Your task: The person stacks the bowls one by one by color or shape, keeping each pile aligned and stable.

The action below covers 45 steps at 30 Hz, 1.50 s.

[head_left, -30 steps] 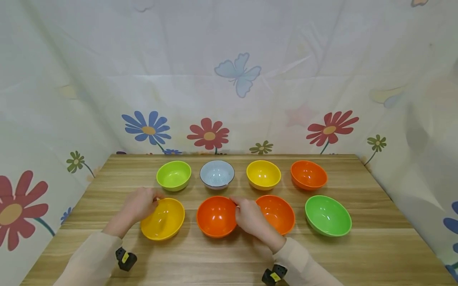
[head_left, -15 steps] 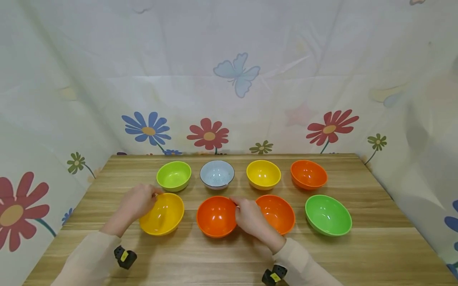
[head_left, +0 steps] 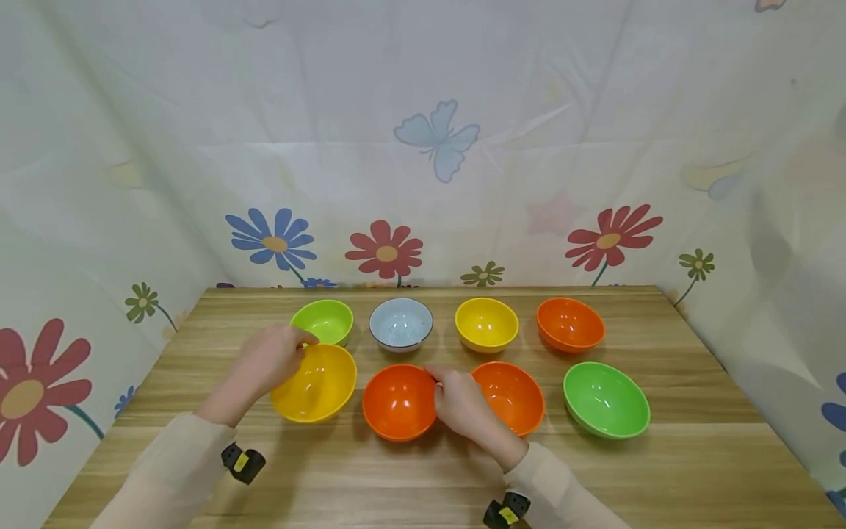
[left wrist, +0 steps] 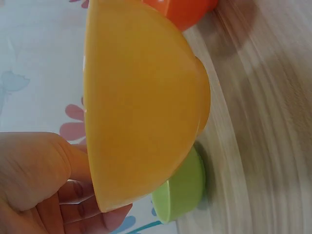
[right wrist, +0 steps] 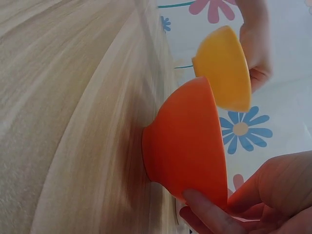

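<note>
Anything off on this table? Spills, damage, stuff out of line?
No spill or damage shows. Only the front yellow bowl stands out: the left hand holds it by the rim, clear of the table, while the other seven bowls form two rows. Probably handling, not a fault.

surface (head_left: 370, 485): near edge cut off
lime bowl (head_left: 327, 319), near far left corner: base behind held yellow bowl (head_left: 320, 386)
grey-blue bowl (head_left: 401, 321): markings too small
</note>
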{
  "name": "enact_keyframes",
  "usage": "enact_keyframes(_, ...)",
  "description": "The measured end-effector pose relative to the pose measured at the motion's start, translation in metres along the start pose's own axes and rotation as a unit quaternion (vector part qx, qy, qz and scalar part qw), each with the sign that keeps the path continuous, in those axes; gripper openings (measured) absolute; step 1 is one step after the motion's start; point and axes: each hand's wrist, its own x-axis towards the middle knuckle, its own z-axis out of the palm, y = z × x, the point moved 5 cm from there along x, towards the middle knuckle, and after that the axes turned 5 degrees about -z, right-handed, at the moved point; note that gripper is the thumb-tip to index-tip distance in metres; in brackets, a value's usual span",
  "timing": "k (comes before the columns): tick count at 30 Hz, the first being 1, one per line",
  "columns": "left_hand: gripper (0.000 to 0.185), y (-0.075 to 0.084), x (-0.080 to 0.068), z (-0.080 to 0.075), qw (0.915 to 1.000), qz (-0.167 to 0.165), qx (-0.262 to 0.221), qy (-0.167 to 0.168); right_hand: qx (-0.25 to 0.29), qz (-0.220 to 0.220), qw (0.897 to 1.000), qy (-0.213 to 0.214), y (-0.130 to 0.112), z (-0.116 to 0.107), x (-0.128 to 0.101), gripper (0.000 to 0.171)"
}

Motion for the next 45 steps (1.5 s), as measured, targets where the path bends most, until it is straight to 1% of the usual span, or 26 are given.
enact_keyframes(6, 0.022, 0.014, 0.004, -0.004, 0.9999, 0.008, 0.014, 0.006, -0.001, -0.001, 1.000, 0.001, 0.000, 0.000, 0.000, 0.036)
enact_keyframes(12, 0.022, 0.029, 0.006, -0.008, 0.9990, 0.032, 0.021, 0.023, 0.000, 0.005, 1.000, -0.003, 0.000, 0.001, 0.001, 0.036)
enact_keyframes(15, 0.022, 0.037, 0.006, -0.009, 0.9987, 0.037, 0.020, 0.027, 0.000, 0.005, 1.000, -0.003, 0.001, 0.000, 0.001, 0.036)
enact_keyframes(20, 0.024, 0.048, 0.008, -0.010, 0.9991, 0.037, 0.004, 0.021, 0.004, 0.008, 1.000, -0.006, 0.001, 0.001, 0.001, 0.036)
enact_keyframes(26, 0.024, 0.061, 0.010, -0.008, 0.9977, 0.061, -0.002, 0.028, 0.009, 0.009, 1.000, -0.009, 0.001, 0.002, 0.000, 0.036)
enact_keyframes(30, 0.024, 0.068, 0.012, -0.005, 0.9974, 0.068, -0.009, 0.023, 0.010, 0.001, 1.000, -0.005, 0.000, 0.002, 0.000, 0.036)
enact_keyframes(37, 0.026, 0.081, 0.015, 0.004, 0.9980, 0.055, -0.031, 0.005, 0.002, -0.007, 1.000, 0.001, 0.000, 0.000, 0.000, 0.037)
enact_keyframes(42, 0.027, 0.088, 0.018, 0.013, 0.9981, 0.045, -0.040, -0.016, -0.017, -0.010, 1.000, 0.011, -0.001, -0.001, 0.000, 0.035)
enact_keyframes(45, 0.027, 0.091, 0.018, 0.017, 0.9980, 0.044, -0.039, -0.021, -0.031, -0.013, 0.999, 0.018, -0.002, -0.002, 0.000, 0.032)
